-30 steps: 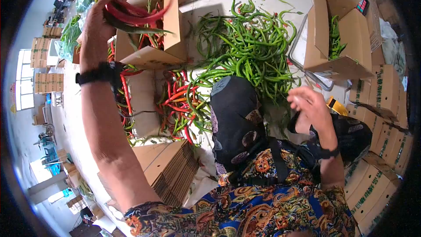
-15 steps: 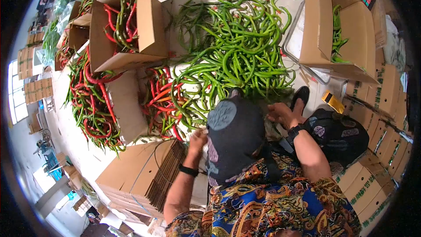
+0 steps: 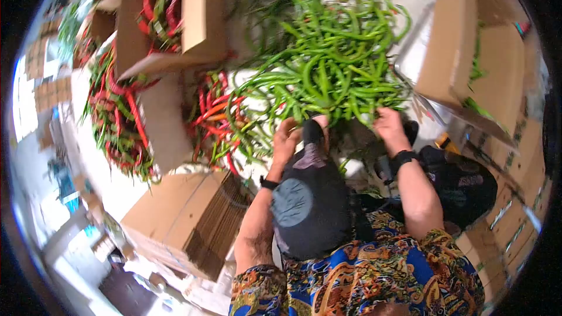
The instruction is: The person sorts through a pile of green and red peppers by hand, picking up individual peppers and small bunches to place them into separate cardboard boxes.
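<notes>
A wide heap of long green chili peppers (image 3: 328,64) lies on the floor in front of my knees. My left hand (image 3: 285,138) is beside my left knee at the near edge of the heap, fingers loosely bent and apart, with nothing visible in them. At the heap's near right edge is my right hand (image 3: 391,130), its fingers spread and curved toward the peppers; whether they touch any is blurred. Red chili peppers (image 3: 213,117) lie left of the green heap, some mixed in with it.
An open carton (image 3: 196,11) with red and green peppers stands at upper left, above another pepper pile (image 3: 120,117). At right, an open carton (image 3: 448,47) holds some green peppers. Flattened cardboard (image 3: 170,216) is stacked at lower left. A yellow object (image 3: 447,143) lies near my right knee.
Both hands have moved forward to the green heap's near edge, the left from beside my thigh. My left knee has shifted, and the whole view has tilted slightly.
</notes>
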A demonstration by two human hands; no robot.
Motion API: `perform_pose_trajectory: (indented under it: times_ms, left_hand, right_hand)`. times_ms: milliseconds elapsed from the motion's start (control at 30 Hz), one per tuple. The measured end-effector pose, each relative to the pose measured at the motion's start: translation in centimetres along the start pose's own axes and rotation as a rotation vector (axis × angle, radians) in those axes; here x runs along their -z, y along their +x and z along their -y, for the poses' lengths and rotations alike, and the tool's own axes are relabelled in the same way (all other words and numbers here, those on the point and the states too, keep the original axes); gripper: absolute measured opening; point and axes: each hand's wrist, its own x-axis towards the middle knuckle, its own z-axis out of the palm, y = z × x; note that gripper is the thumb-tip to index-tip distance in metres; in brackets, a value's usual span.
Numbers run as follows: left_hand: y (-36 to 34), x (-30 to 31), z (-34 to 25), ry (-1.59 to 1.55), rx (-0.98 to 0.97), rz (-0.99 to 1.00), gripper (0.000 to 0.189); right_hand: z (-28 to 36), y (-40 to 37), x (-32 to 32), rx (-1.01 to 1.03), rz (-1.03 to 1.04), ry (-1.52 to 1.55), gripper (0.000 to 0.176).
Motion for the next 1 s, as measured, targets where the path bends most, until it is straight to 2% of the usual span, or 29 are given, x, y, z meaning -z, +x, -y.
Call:
perform_pose_trajectory:
  times_ms: [67,133,167,233,300,367,400,467,533,600,733,767,800,833,867,900,933,967,1000]
  left_hand:
    - [-0.9,0.3,1.8,-0.027,-0.044,-0.050,0.039]
    - [-2.5,1.6,4.7,-0.021,-0.012,-0.130,0.035]
    - [-4.0,2.4,3.9,0.010,0.060,-0.195,0.033]
    - [-6.3,4.6,7.5,0.027,0.090,-0.392,0.028]
    - [-8.5,7.6,10.5,0.040,0.175,-0.474,0.025]
    - [-9.9,8.3,11.6,-0.114,0.227,-0.605,0.026]
    - [-10.3,8.5,12.1,-0.071,0.241,-0.613,0.026]
    - [-10.1,8.4,13.2,0.001,0.221,-0.603,0.026]
    - [-9.2,8.8,15.7,0.059,0.152,-0.556,0.027]
    - [-7.2,8.0,15.0,0.089,0.098,-0.510,0.029]
    - [-3.8,7.2,12.8,0.167,-0.139,-0.398,0.036]
    - [-1.0,8.1,14.2,0.389,-0.382,-0.582,0.041]
    - [0.8,9.5,14.9,0.357,-0.162,-0.620,0.045]
    - [1.5,11.6,14.0,0.188,-0.116,-0.563,0.045]
    - [3.1,13.0,15.7,0.219,-0.219,-0.634,0.046]
    - [1.7,13.9,11.6,0.339,-0.107,-0.660,0.048]
    - [1.9,14.5,11.4,0.488,-0.054,-0.795,0.048]
    - [1.6,15.4,10.0,0.444,0.080,-0.796,0.047]
    - [1.6,16.2,10.6,0.460,0.006,-0.875,0.046]
  right_hand:
    - [0.7,3.4,1.3,-0.125,-0.149,0.279,0.024]
    - [2.9,3.3,-0.3,-0.116,-0.229,0.204,0.025]
    - [3.3,3.3,-0.6,-0.141,-0.256,0.153,0.026]
    - [4.2,2.7,-0.5,-0.254,-0.297,0.053,0.027]
    - [4.7,-0.8,-2.7,-0.192,-0.353,-0.126,0.030]
    - [4.3,-1.9,-2.5,-0.220,-0.324,-0.198,0.028]
    - [4.2,-2.5,-2.2,-0.229,-0.315,-0.233,0.027]
    - [2.3,-2.1,0.2,-0.171,-0.050,-0.545,0.026]
    - [1.2,-7.2,-2.5,-0.085,0.039,-0.640,0.040]
    - [0.2,-8.4,-1.8,-0.089,-0.051,-0.813,0.048]
    - [-1.2,-10.4,-2.7,-0.135,-0.065,-0.701,0.051]
    - [-1.4,-10.7,-3.0,-0.152,-0.065,-0.645,0.052]
    - [-1.6,-11.0,-3.3,-0.169,-0.072,-0.572,0.053]
    - [-1.8,-11.1,-3.6,-0.189,-0.079,-0.490,0.054]
    - [-2.0,-11.3,-3.7,-0.212,-0.089,-0.389,0.055]
    - [-2.1,-11.2,-4.0,-0.235,-0.096,-0.279,0.056]
    - [-2.2,-11.0,-4.2,-0.258,-0.106,-0.161,0.057]
    - [-2.1,-10.9,-4.3,-0.281,-0.122,-0.037,0.057]
    - [-1.9,-10.7,-4.5,-0.303,-0.140,0.099,0.058]
